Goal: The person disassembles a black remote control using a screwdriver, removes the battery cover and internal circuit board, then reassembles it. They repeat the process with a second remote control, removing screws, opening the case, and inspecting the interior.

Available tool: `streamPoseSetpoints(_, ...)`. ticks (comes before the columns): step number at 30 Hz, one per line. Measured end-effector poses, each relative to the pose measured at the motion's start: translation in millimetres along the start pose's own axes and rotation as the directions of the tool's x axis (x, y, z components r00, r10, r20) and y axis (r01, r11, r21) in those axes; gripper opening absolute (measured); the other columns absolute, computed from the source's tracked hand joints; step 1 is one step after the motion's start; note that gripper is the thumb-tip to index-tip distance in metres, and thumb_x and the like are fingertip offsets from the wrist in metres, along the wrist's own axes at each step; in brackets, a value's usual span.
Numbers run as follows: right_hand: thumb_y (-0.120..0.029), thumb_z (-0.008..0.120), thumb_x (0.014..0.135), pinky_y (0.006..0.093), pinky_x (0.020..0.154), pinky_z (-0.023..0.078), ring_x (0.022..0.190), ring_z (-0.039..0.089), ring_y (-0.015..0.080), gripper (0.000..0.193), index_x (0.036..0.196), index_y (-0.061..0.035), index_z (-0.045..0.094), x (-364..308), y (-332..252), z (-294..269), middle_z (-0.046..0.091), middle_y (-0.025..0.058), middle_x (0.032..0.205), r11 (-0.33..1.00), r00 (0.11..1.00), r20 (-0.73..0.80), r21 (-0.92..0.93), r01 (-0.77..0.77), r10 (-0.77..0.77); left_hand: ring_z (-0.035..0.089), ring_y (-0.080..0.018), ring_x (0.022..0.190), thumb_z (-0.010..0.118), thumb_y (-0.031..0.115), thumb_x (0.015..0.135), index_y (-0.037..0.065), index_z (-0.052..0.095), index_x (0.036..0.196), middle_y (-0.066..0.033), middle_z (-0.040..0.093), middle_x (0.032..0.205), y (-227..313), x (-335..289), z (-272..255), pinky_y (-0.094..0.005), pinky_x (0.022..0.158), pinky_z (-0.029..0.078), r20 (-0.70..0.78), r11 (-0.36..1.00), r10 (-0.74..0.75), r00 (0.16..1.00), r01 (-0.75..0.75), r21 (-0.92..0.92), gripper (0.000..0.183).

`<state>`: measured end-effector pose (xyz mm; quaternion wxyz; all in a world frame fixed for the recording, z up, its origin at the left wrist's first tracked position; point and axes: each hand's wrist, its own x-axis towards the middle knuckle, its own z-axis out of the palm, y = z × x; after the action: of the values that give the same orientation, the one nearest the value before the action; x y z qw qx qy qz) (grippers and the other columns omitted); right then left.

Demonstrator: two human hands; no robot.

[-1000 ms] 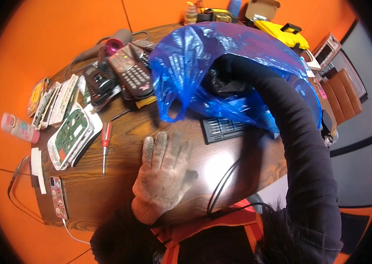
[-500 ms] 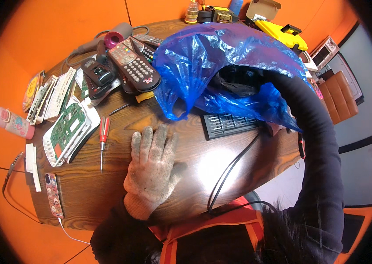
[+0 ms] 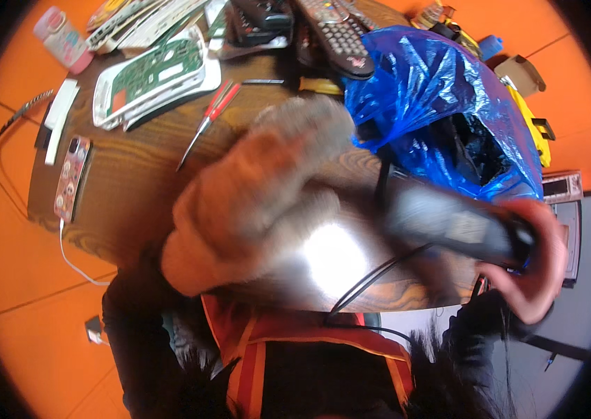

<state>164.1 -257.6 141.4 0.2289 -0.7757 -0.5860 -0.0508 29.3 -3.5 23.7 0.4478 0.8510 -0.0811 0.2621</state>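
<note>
My right hand [image 3: 540,262], bare, is wrapped round the right end of a black oblong device [image 3: 435,216] with a pale label. Motion blurs the device, so its exact kind does not show. It is above the right part of the table, just in front of a blue plastic bag [image 3: 421,77], whose mouth gapes toward me with dark things inside. My left hand [image 3: 260,181], in a soiled knitted work glove, is over the middle of the table, left of the device. Its fingers are smeared by motion. A screwdriver [image 3: 220,105] with a red handle lies beyond it.
Green circuit boards in white housings [image 3: 100,105] lie at the far left, a phone [image 3: 72,178] on its cable nearer. Remote controls [image 3: 341,42] are heaped beside the bag. A black cable [image 3: 372,279] crosses the table's front edge. A pink bottle [image 3: 63,40] stands back left.
My right hand has come out of the blue bag with the black device. My left hand has lifted from lying flat on the table and turned rightward. The view has shifted.
</note>
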Motion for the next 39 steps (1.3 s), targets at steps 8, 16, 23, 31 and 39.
streamPoseSetpoints(8,-0.017,0.085,0.060,0.0384,0.087,0.045,0.095,0.058,0.0300,0.054,0.106,-0.0043,0.060,70,50,134,0.064,0.0102,0.103,0.754,0.764,0.348,0.604,0.260,-0.543,0.061,-0.0129,0.091,0.075,0.024,0.074,0.005,0.064,0.105,-0.0058,0.066,0.094,-20,-12,-30,-0.0271,0.078,0.046,0.694,0.891,-0.317,0.647,0.453,-0.016,0.038)
streamPoseSetpoints(16,-0.011,0.083,0.067,0.0345,0.095,0.045,0.117,0.052,0.0225,0.073,0.130,-0.0066,0.047,86,51,184,0.052,0.0092,0.129,0.567,0.994,0.084,0.823,-0.033,-0.063,0.061,-0.0125,0.080,0.080,0.027,0.071,0.004,0.059,0.112,-0.0040,0.066,0.092,-30,-11,-21,-0.0272,0.074,0.048,0.598,0.118,-0.699,0.393,0.888,-0.445,0.051)
streamPoseSetpoints(23,0.005,0.076,0.072,0.0327,0.093,0.047,0.110,0.056,0.0194,0.090,0.144,-0.0054,0.021,70,32,207,0.053,0.0127,0.122,0.011,0.950,0.299,0.953,-0.301,0.087,0.056,-0.0064,0.069,0.073,0.021,0.081,0.006,0.064,0.102,0.0023,0.063,0.080,-37,-18,2,-0.0232,0.061,0.043,0.601,0.173,-0.676,0.426,0.885,-0.432,0.028)
streamPoseSetpoints(31,0.004,0.078,0.071,0.0293,0.090,0.047,0.101,0.056,0.0144,0.076,0.132,-0.0027,0.033,67,23,207,0.052,0.0083,0.117,0.075,0.950,0.265,0.957,-0.279,0.163,0.060,-0.0112,0.093,0.071,0.015,0.083,0.005,0.058,0.119,-0.0033,0.065,0.102,-34,-26,20,-0.0274,0.080,0.048,0.581,0.111,-0.670,0.462,0.837,-0.536,0.040)
streamPoseSetpoints(39,-0.001,0.079,0.071,0.0266,0.082,0.047,0.092,0.058,0.0122,0.076,0.132,-0.0034,0.033,68,22,200,0.056,0.0045,0.106,0.171,0.926,0.296,0.925,-0.340,0.235,0.059,-0.0118,0.085,0.066,0.018,0.085,0.003,0.060,0.109,-0.0037,0.063,0.092,-32,-19,20,-0.0281,0.073,0.047,0.624,0.131,-0.632,0.459,0.857,-0.498,0.029)
